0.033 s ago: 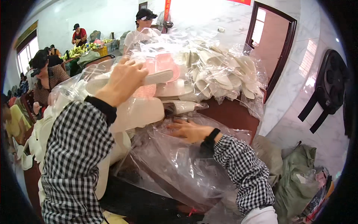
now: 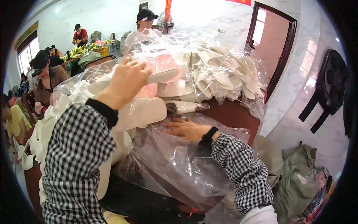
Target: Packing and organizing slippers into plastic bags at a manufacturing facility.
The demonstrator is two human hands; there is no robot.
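- Here the left hand (image 2: 126, 80) is raised at eleven o'clock, fingers closed around a white slipper sole (image 2: 162, 75), which lies over a pink sole (image 2: 166, 61).
- The right hand (image 2: 186, 129) lies flat, fingers spread, on a clear plastic bag (image 2: 179, 164) at the centre.
- At one o'clock, bagged white soles (image 2: 227, 76) are piled on the table (image 2: 231, 114).

Dark reddish-brown bench (image 2: 231, 112), bare only at 3 o'clock. Heaped at 12 o'clock with cream soles (image 2: 223, 76) in clear bags. Loaded at centre with pale insoles (image 2: 145, 112) and pink ones (image 2: 164, 65). Draped at 6 o'clock with a big clear bag (image 2: 179, 164). Strewn at 9 o'clock with more cream pieces (image 2: 33, 145) along the edge.
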